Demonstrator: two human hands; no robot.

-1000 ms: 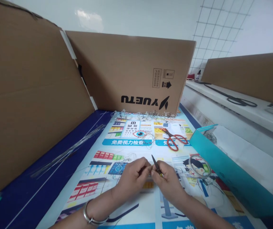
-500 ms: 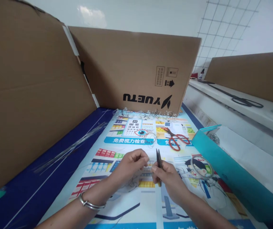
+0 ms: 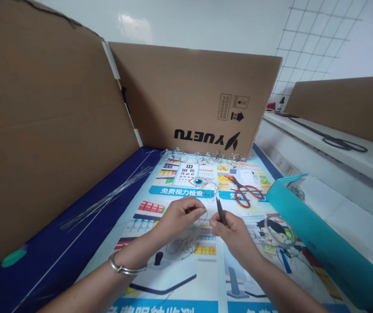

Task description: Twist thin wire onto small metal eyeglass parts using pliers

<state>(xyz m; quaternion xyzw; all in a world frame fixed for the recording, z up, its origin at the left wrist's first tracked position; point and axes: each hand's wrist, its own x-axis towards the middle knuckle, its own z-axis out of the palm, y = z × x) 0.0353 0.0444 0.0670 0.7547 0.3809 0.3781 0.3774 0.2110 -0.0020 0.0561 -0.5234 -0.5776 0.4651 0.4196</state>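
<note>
My left hand [image 3: 180, 217] pinches a thin wire [image 3: 206, 214] between thumb and fingertips; a short bent piece of it sticks out toward the right. Closed around a pair of small dark-jawed pliers [image 3: 220, 211] is my right hand [image 3: 236, 234], with the tips pointing up and away. The two hands are close together but apart, above the printed mat. Loose loops of fine wire [image 3: 183, 245] lie beneath the left hand. Past the hands are red-handled scissors [image 3: 245, 195] and a tangle of wire [image 3: 209, 190]. My fingers hide most of the pliers' handles.
Cardboard panels [image 3: 186, 87] stand at the back and left, with twisted wire pieces [image 3: 206, 156] along the rear one's foot. Straight wires [image 3: 108, 198] lie on the blue cloth at left. To the right are a wire coil [image 3: 294, 232] and an open teal box [image 3: 323, 243].
The pliers have tilted, their tips leaning further left. My left fingertips still pinch the wire. The whole view has shifted slightly, so the surroundings sit further right.
</note>
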